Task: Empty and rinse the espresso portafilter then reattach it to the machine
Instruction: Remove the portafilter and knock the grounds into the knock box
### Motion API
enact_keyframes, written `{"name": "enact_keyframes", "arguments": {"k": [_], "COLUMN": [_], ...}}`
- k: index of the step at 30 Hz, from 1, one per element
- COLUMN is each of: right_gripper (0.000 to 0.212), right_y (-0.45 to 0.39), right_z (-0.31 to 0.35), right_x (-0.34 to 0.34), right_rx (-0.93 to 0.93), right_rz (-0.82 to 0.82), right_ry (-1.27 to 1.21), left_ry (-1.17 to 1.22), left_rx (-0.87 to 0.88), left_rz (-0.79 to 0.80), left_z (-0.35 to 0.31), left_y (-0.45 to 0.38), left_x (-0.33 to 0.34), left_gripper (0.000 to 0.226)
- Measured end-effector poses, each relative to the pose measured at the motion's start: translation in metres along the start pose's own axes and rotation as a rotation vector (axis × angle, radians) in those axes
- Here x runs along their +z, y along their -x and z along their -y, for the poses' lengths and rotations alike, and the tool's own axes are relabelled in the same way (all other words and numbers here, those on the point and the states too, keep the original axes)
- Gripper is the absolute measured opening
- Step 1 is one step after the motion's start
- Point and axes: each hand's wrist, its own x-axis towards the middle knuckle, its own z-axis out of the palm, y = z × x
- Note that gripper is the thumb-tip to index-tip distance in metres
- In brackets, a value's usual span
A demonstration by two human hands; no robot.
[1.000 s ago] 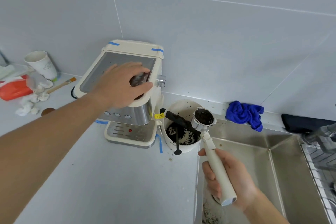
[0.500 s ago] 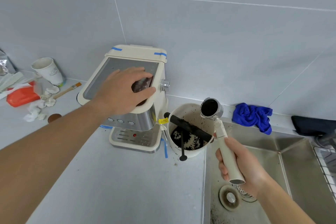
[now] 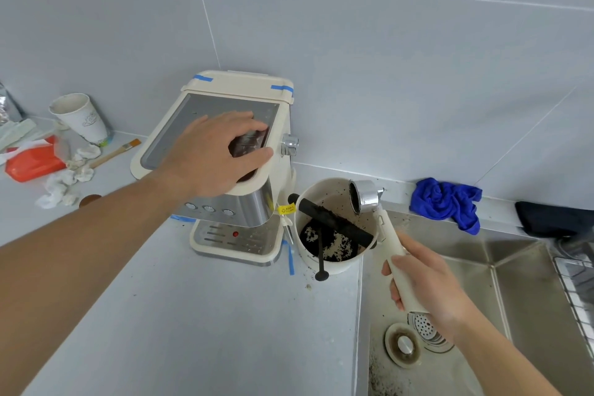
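Portafilter [image 3: 364, 195]: cream handle, steel basket head tipped on its side, dark inside facing left, held over the right rim of the knock box [image 3: 334, 262]. Right hand [image 3: 424, 283]: fingers clamped round the lower handle, above the sink [image 3: 514, 283].

Machine [image 3: 225, 170]: cream and steel, on the worktop [image 3: 193, 315] against the tiled wall, 2 blue tape strips on its rear lid, 3 round buttons on the front. Left hand [image 3: 215, 151]: laid flat on the machine's top front corner, fingers spread and curled over the edge, grasping nothing separate.

Knock box: round, cream, just right of the machine, black bar across it, dark grounds in the bottom; a thin black tool leans on its front, possibly a stirrer.

Sink: steel, drain strainer [image 3: 427, 331] and loose plug [image 3: 403, 344] in the basin, grounds scattered near the front.

Cloth [image 3: 446, 199]: blue, bunched on the ledge behind the sink.

Far left of worktop: paper cup [image 3: 80, 119], brush [image 3: 115, 153], red packet [image 3: 33, 159], crumpled tissues [image 3: 64, 183].
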Motion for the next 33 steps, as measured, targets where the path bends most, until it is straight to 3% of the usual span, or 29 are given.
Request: {"name": "enact_keyframes", "arguments": {"k": [5,14,22,33], "right_gripper": [0.064,0.056,0.054,0.055], "right_y": [0.001,0.009,0.015,0.013], "right_z": [0.0,-0.001,0.001,0.008], "right_x": [0.002,0.013,0.01,0.008], "right_rx": [-0.083,-0.128,-0.181,-0.146], "right_rz": [-0.1,-0.227,-0.296,-0.252], "right_ry": [0.196,0.628,0.52,0.607], "left_ry": [0.001,0.034,0.025,0.028], "left_rx": [-0.006,-0.018,-0.018,-0.029], "left_rz": [-0.001,-0.019,-0.011,0.011], "left_z": [0.0,-0.006,-0.005,-0.005], "left_y": [0.0,0.003,0.002,0.001], "left_x": [0.0,-0.003,-0.003,-0.004], "left_gripper": [0.054,0.054,0.053,0.055]}}
